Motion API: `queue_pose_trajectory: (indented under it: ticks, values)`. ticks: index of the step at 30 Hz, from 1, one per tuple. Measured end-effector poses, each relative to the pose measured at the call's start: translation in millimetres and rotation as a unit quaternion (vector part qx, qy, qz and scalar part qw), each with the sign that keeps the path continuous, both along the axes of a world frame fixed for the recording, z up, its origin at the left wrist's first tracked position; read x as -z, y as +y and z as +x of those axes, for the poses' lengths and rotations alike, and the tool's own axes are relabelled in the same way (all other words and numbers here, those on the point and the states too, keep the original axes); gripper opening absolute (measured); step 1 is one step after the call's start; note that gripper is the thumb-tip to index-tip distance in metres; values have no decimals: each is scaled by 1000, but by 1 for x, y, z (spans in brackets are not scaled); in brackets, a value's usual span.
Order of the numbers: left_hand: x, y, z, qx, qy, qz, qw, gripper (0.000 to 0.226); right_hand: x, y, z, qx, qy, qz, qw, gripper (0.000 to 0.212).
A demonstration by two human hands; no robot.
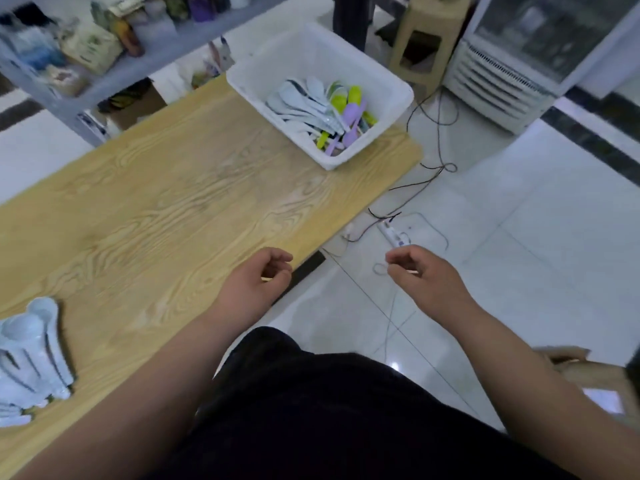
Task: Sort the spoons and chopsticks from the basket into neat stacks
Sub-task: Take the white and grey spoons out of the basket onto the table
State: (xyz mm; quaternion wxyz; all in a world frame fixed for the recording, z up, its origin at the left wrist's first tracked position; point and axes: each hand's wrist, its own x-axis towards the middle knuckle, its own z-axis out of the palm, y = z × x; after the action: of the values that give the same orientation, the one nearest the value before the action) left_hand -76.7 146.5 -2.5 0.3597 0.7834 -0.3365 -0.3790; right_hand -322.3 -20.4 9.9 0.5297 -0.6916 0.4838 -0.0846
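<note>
It looks like a small shop or eating place. A glass-front cooler point(540, 46) stands on the shiny white tile floor point(519, 237), and a grey shelf point(104, 74) full of packets runs past the wooden table's point(173, 202) far edge.

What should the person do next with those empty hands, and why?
Probably reach the right hand forward to the white basket for more spoons. Both it and the left hand are loosely curled and hold nothing, the basket has white, green and purple spoons left, and a white spoon stack already lies on the wooden table.
</note>
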Motion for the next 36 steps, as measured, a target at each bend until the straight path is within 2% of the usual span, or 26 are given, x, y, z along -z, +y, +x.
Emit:
queue_pose_trajectory:
  ticks: [10, 19, 27, 32, 36]
  values:
    - [15, -107, -10, 51, 61, 22, 997, 21, -8, -127, 19, 33, 4, -36, 999, 14]
    - [5, -242, 39, 54, 69, -9, 996, 20, 0, -200, 38, 8, 44, 0, 999, 15]
    - [1, -316, 67, -84, 81, -18, 993, 20, 15, -299, 90, -135, 42, 27, 990, 16]
    - [-3, -340, 67, -210, 75, 0, 975, 22, 12, -384, 170, -254, 8, 19, 967, 15]
    - [1, -353, 58, -283, 67, 12, 957, 24, 18, -420, 231, -337, -17, -3, 941, 17]
